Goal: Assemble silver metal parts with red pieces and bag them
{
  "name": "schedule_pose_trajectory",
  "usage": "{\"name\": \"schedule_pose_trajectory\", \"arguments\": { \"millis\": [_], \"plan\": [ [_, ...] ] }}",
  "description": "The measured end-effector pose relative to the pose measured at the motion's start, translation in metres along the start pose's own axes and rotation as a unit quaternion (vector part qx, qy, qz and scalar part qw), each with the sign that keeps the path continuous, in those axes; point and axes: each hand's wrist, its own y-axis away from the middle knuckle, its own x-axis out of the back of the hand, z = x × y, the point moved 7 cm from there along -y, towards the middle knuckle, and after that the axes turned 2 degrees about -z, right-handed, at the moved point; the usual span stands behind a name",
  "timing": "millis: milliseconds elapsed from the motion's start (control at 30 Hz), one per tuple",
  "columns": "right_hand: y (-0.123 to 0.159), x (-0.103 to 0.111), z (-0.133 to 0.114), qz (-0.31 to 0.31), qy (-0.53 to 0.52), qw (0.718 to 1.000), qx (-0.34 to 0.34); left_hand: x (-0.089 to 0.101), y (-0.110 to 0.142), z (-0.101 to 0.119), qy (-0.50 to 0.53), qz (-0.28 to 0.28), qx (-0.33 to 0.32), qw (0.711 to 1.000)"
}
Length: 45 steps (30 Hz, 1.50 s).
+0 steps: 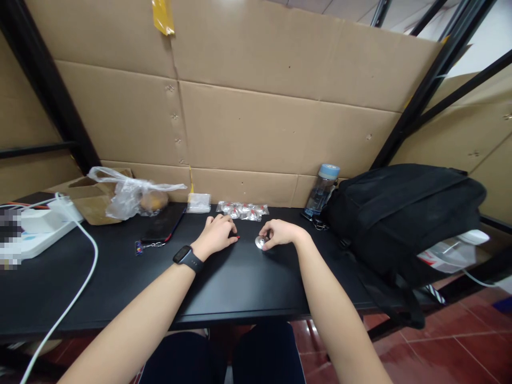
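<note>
My right hand pinches a small round silver metal disc by its edge, just above or on the black desk. I cannot tell whether the disc touches the desktop. To the left, my left hand, with a black watch at the wrist, rests on the desk with its fingers bent and apart. A tiny red piece shows at its thumb tip, too small to name. Beyond both hands lie several clear packets with shiny round silver things and red bits inside.
A white packet, a black phone with a keychain, a plastic bag and a white power strip lie left. A bottle and a black backpack stand right. A cardboard wall closes the back.
</note>
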Motion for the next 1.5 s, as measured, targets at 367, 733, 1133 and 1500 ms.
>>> {"name": "schedule_pose_trajectory", "arguments": {
  "millis": [367,733,1133,1500],
  "plan": [
    [0.001,0.0,-0.007,0.017,0.011,1.0,0.011,0.001,-0.002,0.0,0.061,0.029,0.007,0.998],
    [0.006,0.016,-0.015,0.103,0.005,0.994,0.038,0.011,-0.003,-0.002,0.125,0.072,0.05,0.988],
    [0.002,0.021,-0.059,0.297,-0.14,0.931,0.157,0.026,0.001,0.001,0.147,0.186,0.076,0.968],
    [-0.01,0.008,-0.053,0.274,-0.262,0.914,0.145,0.031,0.005,0.005,0.133,0.214,0.069,0.965]
  ]
}}
